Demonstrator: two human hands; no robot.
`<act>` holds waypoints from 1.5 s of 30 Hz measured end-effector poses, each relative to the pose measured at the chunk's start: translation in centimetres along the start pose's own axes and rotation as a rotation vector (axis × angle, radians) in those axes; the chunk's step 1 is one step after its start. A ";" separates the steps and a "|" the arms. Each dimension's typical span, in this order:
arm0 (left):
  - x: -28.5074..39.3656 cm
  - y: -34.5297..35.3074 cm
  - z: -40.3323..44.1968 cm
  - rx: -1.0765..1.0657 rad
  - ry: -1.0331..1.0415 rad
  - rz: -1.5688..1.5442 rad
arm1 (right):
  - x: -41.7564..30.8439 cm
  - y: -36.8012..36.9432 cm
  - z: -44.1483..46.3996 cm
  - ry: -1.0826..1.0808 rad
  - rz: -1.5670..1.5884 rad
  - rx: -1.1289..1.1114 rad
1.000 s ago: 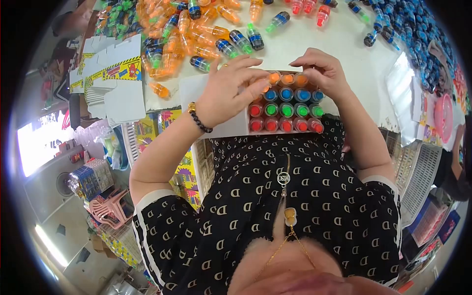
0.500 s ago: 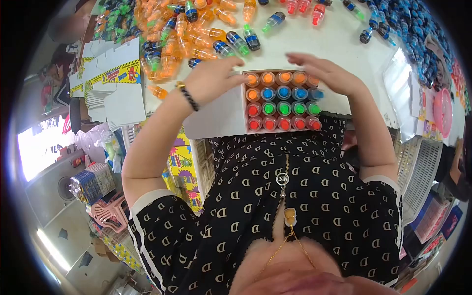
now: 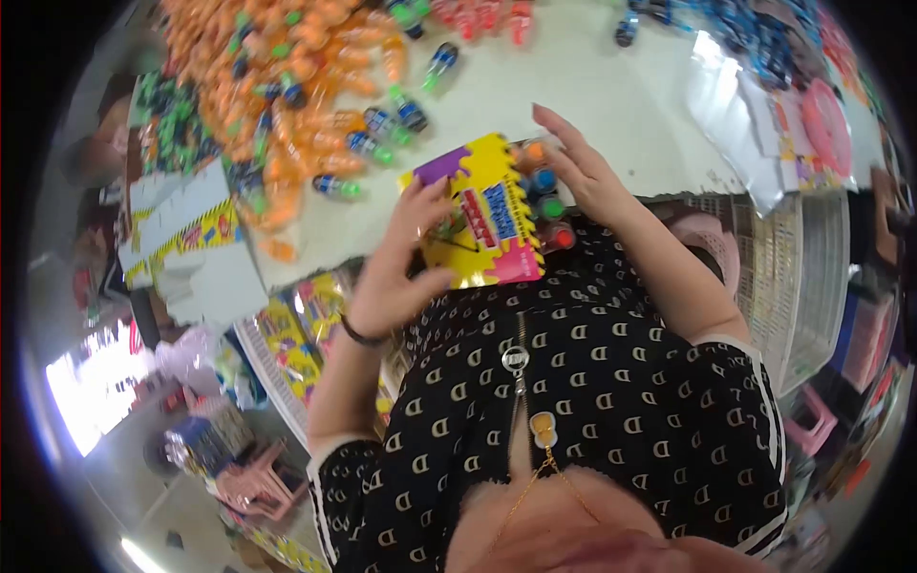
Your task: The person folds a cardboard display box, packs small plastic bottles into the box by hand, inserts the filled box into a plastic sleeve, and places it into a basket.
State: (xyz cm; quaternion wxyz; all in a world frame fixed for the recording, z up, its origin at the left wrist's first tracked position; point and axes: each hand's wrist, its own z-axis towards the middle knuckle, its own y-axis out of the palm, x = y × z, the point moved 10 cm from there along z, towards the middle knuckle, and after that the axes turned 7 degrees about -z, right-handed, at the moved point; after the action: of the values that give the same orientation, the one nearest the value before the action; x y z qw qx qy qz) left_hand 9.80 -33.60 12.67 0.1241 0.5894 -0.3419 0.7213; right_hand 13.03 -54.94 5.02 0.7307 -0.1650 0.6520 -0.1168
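Note:
A box with a printed yellow lid (image 3: pixel 478 215) lies at the table's near edge, its lid folded over most of the contents. At its right side, bottles with orange, blue (image 3: pixel 543 180), green (image 3: pixel 551 206) and red (image 3: pixel 557 237) caps still show. My left hand (image 3: pixel 396 253) is against the lid's left part, fingers spread and blurred. My right hand (image 3: pixel 587 177) is beside the box's upper right corner, its fingers stretched out and holding nothing.
Orange bottles (image 3: pixel 287 124) are heaped at the upper left, with dark green-capped bottles (image 3: pixel 336 186) near them. Flat white cartons (image 3: pixel 205 277) lie at the left. Blue bottles (image 3: pixel 764 48) and a pink basket (image 3: pixel 826 124) are at the upper right. White crates (image 3: pixel 812 286) stand lower right.
The lid, earlier lying opened out to the left with its white inside up, now covers much of the box. My left hand has moved down with it. The view has shifted and turned.

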 end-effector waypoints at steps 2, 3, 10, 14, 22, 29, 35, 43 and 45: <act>0.7 3.0 1.1 -0.064 0.019 0.209 | 0.4 -2.5 0.0 0.011 0.123 0.076; 0.6 4.2 1.5 -0.087 0.006 0.431 | 1.0 -4.2 -0.1 0.010 0.096 0.106; 0.9 4.8 3.8 -0.125 0.057 0.658 | 8.2 -25.2 -6.7 0.217 -0.714 0.856; 1.7 5.3 4.8 -0.149 0.078 0.709 | 11.0 -27.2 -7.7 0.442 -1.026 0.718; 3.0 6.1 5.9 -0.092 0.234 0.680 | 10.5 -27.0 -6.8 0.457 -1.003 0.661; 3.6 6.1 6.0 -0.035 0.282 0.653 | 12.5 -29.6 -6.2 0.428 -0.825 0.610; 3.2 5.0 7.4 -0.076 0.229 0.534 | 2.7 -29.8 -3.1 0.215 -0.906 0.676; 8.8 1.7 12.0 0.372 0.187 0.473 | -12.9 -9.2 3.5 -0.407 -0.712 0.354; 10.7 0.5 11.9 0.487 0.401 0.728 | -14.9 -6.5 4.0 -0.472 -0.653 0.318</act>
State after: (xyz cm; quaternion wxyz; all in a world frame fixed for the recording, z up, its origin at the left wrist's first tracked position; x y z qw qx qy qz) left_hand 15.70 -44.02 23.33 -0.2147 0.2926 -0.3167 0.8763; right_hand 15.47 -54.81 21.63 0.8009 -0.2703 0.3547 -0.3997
